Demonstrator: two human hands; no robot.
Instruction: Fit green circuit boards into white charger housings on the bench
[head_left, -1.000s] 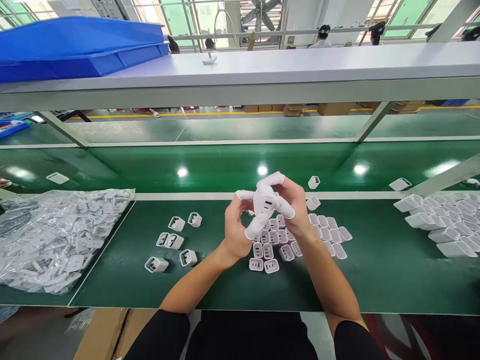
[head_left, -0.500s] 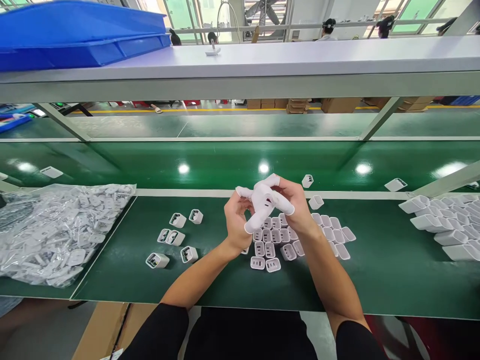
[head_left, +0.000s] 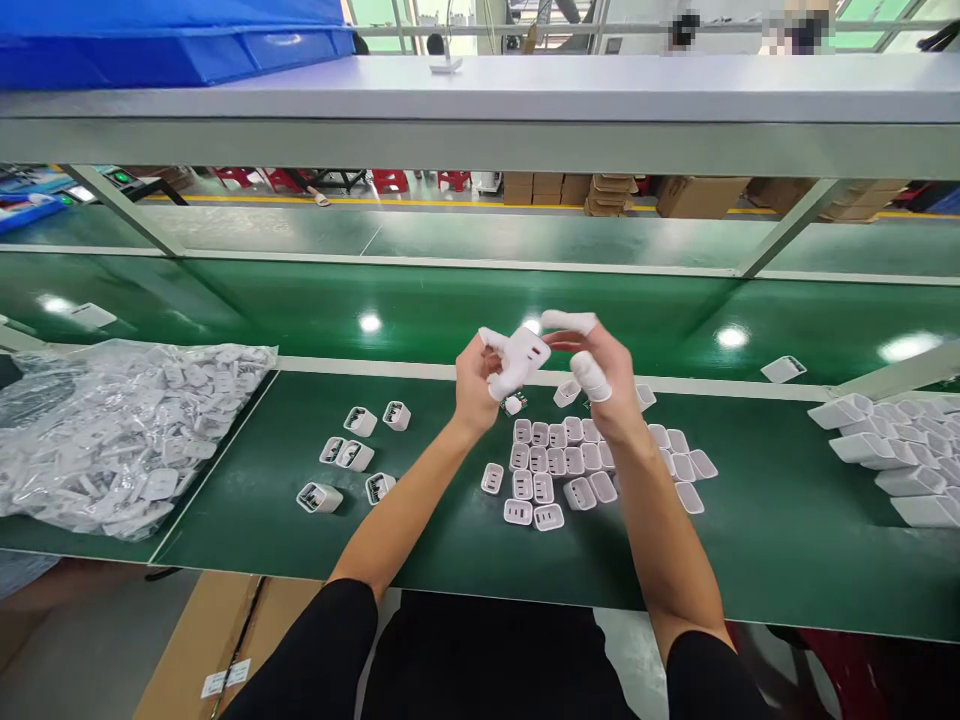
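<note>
My left hand (head_left: pixel 478 385), white cots on its fingertips, pinches a white charger housing (head_left: pixel 531 350) with two dark port slots in the face turned up. To the right of it, my right hand (head_left: pixel 609 375) has its thumb and fingers spread, with nothing between them; white cots cover some of these fingers as well. Below the held housing lies a small circuit board (head_left: pixel 514 404) with a white part on it, partly hidden. Open white housings (head_left: pixel 556 461) stand in rows under my hands, some covered by the right forearm.
On the left, several housings (head_left: pixel 319 497) show parts inside, near a clear bag (head_left: pixel 142 440) of small white pieces. More housings (head_left: pixel 911 480) are stacked at the right. A raised shelf (head_left: pixel 525 105) with blue trays (head_left: pixel 277 55) spans the far side.
My right hand has come off the charger housing and opened to the right. My left hand keeps the housing, now tilted. The view has shifted slightly.
</note>
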